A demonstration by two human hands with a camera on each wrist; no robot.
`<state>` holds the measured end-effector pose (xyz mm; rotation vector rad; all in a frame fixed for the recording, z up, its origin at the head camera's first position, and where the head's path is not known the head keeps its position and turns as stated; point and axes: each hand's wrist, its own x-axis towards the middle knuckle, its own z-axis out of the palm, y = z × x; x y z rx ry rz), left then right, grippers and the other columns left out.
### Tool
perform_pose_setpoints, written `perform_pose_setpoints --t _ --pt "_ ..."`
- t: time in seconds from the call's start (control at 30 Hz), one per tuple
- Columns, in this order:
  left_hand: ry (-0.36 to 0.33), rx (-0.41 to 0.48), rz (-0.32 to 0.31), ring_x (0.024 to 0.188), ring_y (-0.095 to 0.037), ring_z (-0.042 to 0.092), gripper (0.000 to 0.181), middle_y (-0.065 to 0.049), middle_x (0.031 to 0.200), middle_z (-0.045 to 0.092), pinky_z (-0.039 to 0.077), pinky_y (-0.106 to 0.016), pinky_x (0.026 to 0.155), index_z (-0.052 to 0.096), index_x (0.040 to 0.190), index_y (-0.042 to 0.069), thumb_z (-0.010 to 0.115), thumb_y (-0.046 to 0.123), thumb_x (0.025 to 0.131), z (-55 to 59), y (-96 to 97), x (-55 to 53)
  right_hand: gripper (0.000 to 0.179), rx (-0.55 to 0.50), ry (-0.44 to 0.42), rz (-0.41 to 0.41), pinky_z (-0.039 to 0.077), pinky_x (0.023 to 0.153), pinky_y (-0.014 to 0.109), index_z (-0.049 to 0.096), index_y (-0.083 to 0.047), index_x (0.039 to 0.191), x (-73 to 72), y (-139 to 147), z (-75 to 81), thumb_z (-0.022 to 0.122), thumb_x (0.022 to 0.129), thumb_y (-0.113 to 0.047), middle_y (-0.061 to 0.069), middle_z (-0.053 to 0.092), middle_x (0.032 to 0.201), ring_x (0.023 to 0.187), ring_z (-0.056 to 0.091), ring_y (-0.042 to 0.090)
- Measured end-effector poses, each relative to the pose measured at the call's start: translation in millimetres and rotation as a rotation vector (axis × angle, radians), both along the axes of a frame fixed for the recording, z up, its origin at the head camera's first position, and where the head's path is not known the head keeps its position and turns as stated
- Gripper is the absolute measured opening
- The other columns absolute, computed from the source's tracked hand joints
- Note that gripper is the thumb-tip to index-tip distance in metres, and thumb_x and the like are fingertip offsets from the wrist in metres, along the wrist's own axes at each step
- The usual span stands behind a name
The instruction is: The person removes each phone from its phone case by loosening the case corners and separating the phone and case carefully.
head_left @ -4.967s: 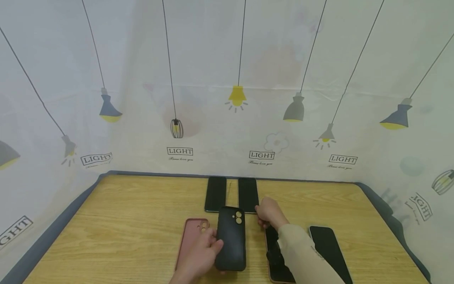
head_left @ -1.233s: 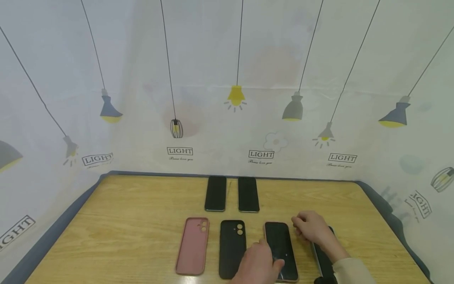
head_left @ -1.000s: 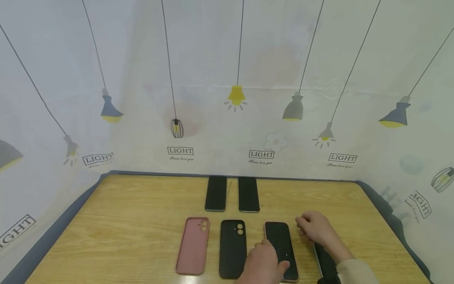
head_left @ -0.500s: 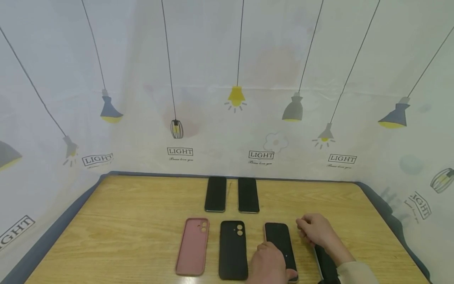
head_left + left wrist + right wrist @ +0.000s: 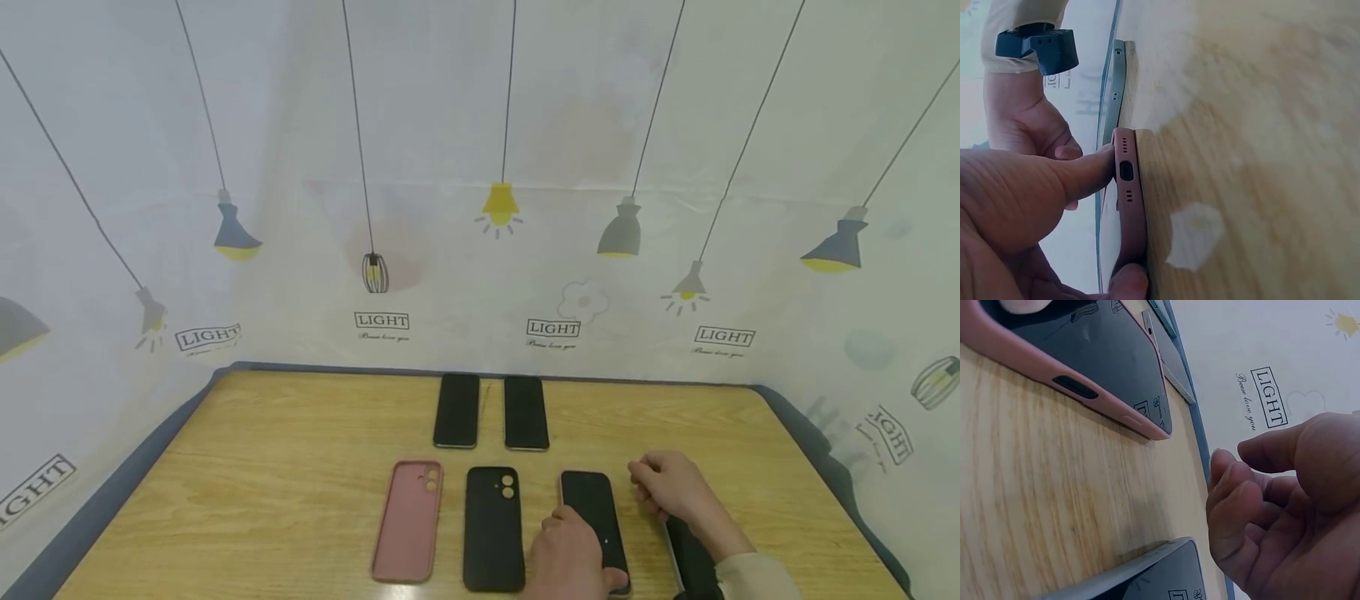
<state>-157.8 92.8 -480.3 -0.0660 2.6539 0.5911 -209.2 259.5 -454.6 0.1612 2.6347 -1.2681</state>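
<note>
My left hand (image 5: 567, 552) grips the lower part of a smartphone (image 5: 597, 517) that lies screen up in a pink case. In the left wrist view its thumb (image 5: 1088, 172) presses near one corner of the cased phone, beside the charging port, and a fingertip (image 5: 1129, 281) is at the opposite side. Loosely curled and holding nothing, my right hand (image 5: 669, 487) hovers over the top of another phone (image 5: 690, 554), partly hiding it. That phone has a pale frame, seen in the right wrist view.
Left of the hands lie a black phone case (image 5: 492, 525) and an empty pink phone case (image 5: 407, 521). Two dark phones, a left one (image 5: 457, 410) and a right one (image 5: 527, 412), rest near the back edge of the wooden table (image 5: 262, 483). A printed curtain (image 5: 450, 150) stands behind.
The black case, held by my left hand earlier, now lies on the table. My left hand has moved right to the pink-cased phone. My right hand has moved right, away from the back phones.
</note>
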Motion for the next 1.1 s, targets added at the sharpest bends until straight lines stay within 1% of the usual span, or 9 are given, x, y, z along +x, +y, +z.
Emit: perform_pose_setpoints --t 0.1,0.23,0.33,0.5,0.67,0.73,0.83,0.9,1.1 --pt "0.004 0.068 0.014 0.080 -0.034 0.063 0.090 -0.023 0.089 0.057 0.058 -0.047 0.073 0.054 0.119 -0.009 0.091 0.057 0.070 0.6 -3.7 0.9 0.028 -0.005 -0.005 0.000 0.049 0.050 0.031 0.066 0.001 0.090 0.4 0.8 0.9 0.052 0.107 -0.016 0.007 0.061 0.070 0.057 0.053 0.017" --pt "0.019 0.136 -0.002 0.075 -0.032 0.061 0.082 -0.019 0.083 0.054 0.058 -0.046 0.072 0.055 0.112 -0.006 0.091 0.055 0.072 2.1 -9.5 2.8 0.029 -0.016 -0.009 -0.002 0.048 0.050 0.030 0.066 0.001 0.091 0.3 1.1 0.5 0.051 0.107 -0.017 0.007 0.061 0.071 0.056 0.052 0.017" --pt "0.005 0.194 -0.005 0.078 -0.033 0.062 0.082 -0.019 0.086 0.057 0.058 -0.048 0.075 0.055 0.116 -0.007 0.091 0.052 0.073 2.3 -13.1 1.3 0.029 -0.029 -0.010 0.002 0.048 0.049 0.030 0.066 0.002 0.090 0.5 0.5 -0.1 0.052 0.107 -0.017 0.007 0.061 0.070 0.055 0.052 0.016" --pt "-0.041 0.332 0.032 0.091 -0.040 0.064 0.085 -0.025 0.095 0.061 0.057 -0.055 0.083 0.052 0.129 -0.012 0.092 0.041 0.076 1.6 -19.9 -2.1 0.028 -0.047 -0.007 0.007 0.048 0.048 0.029 0.066 0.002 0.090 1.2 -0.6 -2.1 0.052 0.107 -0.016 0.008 0.061 0.070 0.054 0.052 0.016" --pt "-0.076 0.459 0.044 0.096 -0.039 0.066 0.055 -0.022 0.097 0.062 0.056 -0.057 0.085 0.058 0.116 -0.010 0.084 0.028 0.087 3.3 -29.0 -4.9 0.028 -0.052 -0.002 0.014 0.048 0.049 0.030 0.067 0.002 0.090 1.2 -2.0 -3.5 0.053 0.107 -0.016 0.007 0.061 0.070 0.055 0.052 0.016" --pt "-0.087 0.520 0.043 0.089 -0.034 0.068 0.037 -0.018 0.092 0.063 0.058 -0.052 0.082 0.061 0.107 -0.006 0.079 0.023 0.092 5.2 -33.4 -5.7 0.028 -0.053 0.003 0.016 0.048 0.049 0.031 0.067 0.002 0.090 0.8 -2.9 -3.7 0.053 0.107 -0.016 0.007 0.061 0.069 0.055 0.052 0.016" --pt "-0.126 0.608 0.038 0.075 -0.026 0.071 0.020 -0.013 0.082 0.064 0.060 -0.044 0.076 0.061 0.096 0.001 0.072 0.018 0.097 9.4 -40.7 -6.3 0.028 -0.051 0.006 0.018 0.046 0.049 0.031 0.066 0.002 0.089 0.0 -4.7 -4.0 0.054 0.107 -0.016 0.006 0.060 0.069 0.055 0.051 0.016" --pt "-0.142 0.649 0.025 0.066 -0.022 0.070 0.015 -0.011 0.075 0.063 0.059 -0.039 0.070 0.061 0.092 0.004 0.069 0.014 0.099 11.8 -45.4 -6.1 0.028 -0.054 0.003 0.018 0.045 0.049 0.031 0.065 0.001 0.088 -0.2 -6.3 -3.6 0.054 0.107 -0.016 0.005 0.059 0.068 0.055 0.051 0.016" --pt "-0.148 0.654 0.018 0.072 -0.021 0.068 0.012 -0.010 0.078 0.060 0.058 -0.039 0.073 0.059 0.094 0.005 0.069 0.011 0.099 15.3 -54.4 -3.2 0.028 -0.048 0.011 0.017 0.045 0.049 0.030 0.065 0.001 0.087 -0.6 -10.1 -3.1 0.054 0.106 -0.016 0.005 0.059 0.069 0.056 0.052 0.016"
